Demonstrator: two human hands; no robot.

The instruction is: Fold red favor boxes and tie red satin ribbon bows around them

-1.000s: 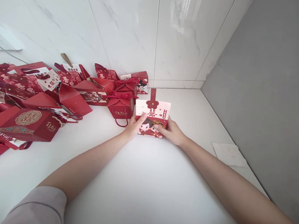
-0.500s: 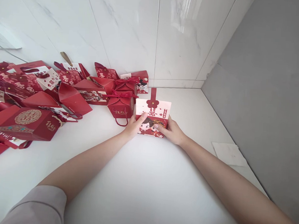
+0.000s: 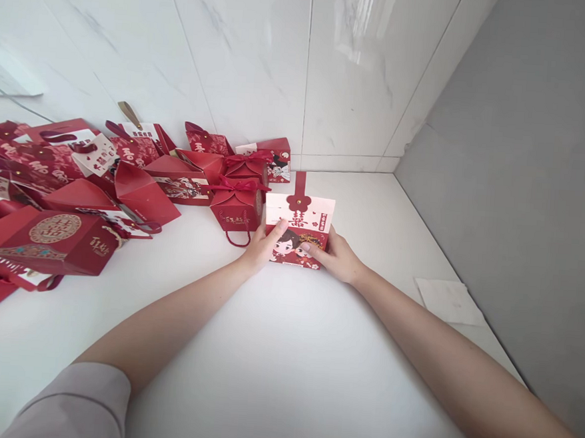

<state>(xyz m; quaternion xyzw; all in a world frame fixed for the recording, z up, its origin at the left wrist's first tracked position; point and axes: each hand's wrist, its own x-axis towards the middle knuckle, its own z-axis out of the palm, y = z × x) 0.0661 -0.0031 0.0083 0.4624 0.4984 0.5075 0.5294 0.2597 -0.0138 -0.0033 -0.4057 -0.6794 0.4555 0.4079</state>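
A red and white gift box [image 3: 300, 214] with printed cartoon figures stands at the middle of the white table, between my two hands. A red strap with a flower-shaped tab [image 3: 298, 202] lies over its upper front. My left hand [image 3: 263, 245] grips the box's left side, thumb on the front. On the right side my right hand [image 3: 338, 257] holds it, its thumb also pressed on the printed face. The other fingers are mostly hidden behind the box. Close to my left hand sits a red box with a ribbon bow [image 3: 237, 203] and a cord handle.
Several red gift boxes [image 3: 54, 232] are heaped along the left of the white table [image 3: 282, 365]. A white paper sheet [image 3: 448, 301] lies near the right edge, by a grey surface [image 3: 519, 195]. A marbled tile wall [image 3: 258, 56] rises behind.
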